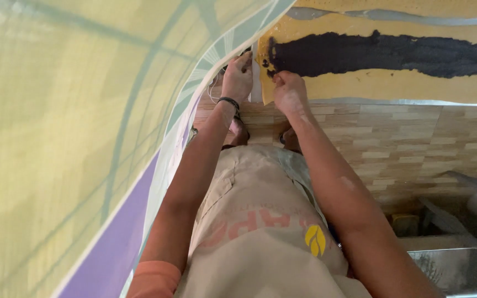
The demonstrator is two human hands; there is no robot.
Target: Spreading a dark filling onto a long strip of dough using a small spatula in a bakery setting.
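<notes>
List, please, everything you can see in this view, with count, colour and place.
Patterned sheet: one, yellow-green with a purple band, fills the left.
Yellow panel: one, top right, its corner at both hands.
Dark smear: one, black, across the panel.
Tiled floor: tan, right of centre.
Metal tray: one, grey, bottom right.
Apron: one, beige, centre.
Wristband: one, black, left wrist.
Left hand: at the panel's corner.
Right hand: pinching the panel's edge.

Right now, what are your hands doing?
Left hand and right hand both pinching the yellow sheet's edge. Black smear alongside. Nothing in the way.
</notes>
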